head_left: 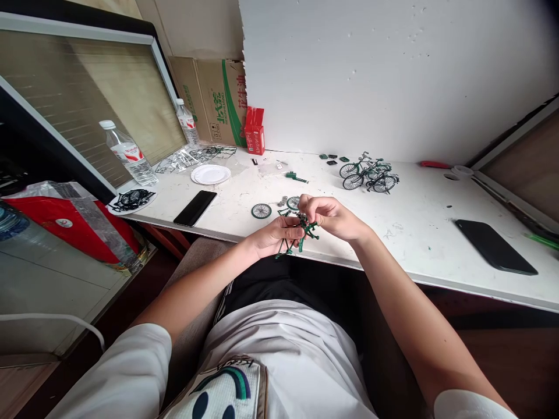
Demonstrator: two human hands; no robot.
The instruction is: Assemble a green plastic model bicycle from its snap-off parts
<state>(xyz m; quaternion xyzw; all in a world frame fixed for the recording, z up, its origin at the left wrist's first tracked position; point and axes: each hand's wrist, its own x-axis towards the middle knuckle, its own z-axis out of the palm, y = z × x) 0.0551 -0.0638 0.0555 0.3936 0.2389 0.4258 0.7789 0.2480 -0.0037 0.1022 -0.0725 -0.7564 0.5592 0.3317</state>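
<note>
Between my hands, over the table's front edge, is a green toy bicycle frame (309, 231). My left hand (279, 234) is closed around it, thumb and fingers pinching the thin green tubes. My right hand (331, 216) works at the frame's upper end, thumb and forefinger pressed together; whatever small part sits in that pinch is hidden. Just behind my hands lie a spoked toy wheel (261, 210) with a dark green rim and a second wheel (293, 202), partly covered by my right hand. Small grey parts (283, 201) rest between the wheels.
Assembled toy bicycles (369, 173) stand at the back right. One phone (195, 208) lies left, a black slab like a phone (496, 247) right. White plates (210, 174), a water bottle (130, 153), a small red box (254, 131) and a cardboard carton (209, 102) occupy the left and back.
</note>
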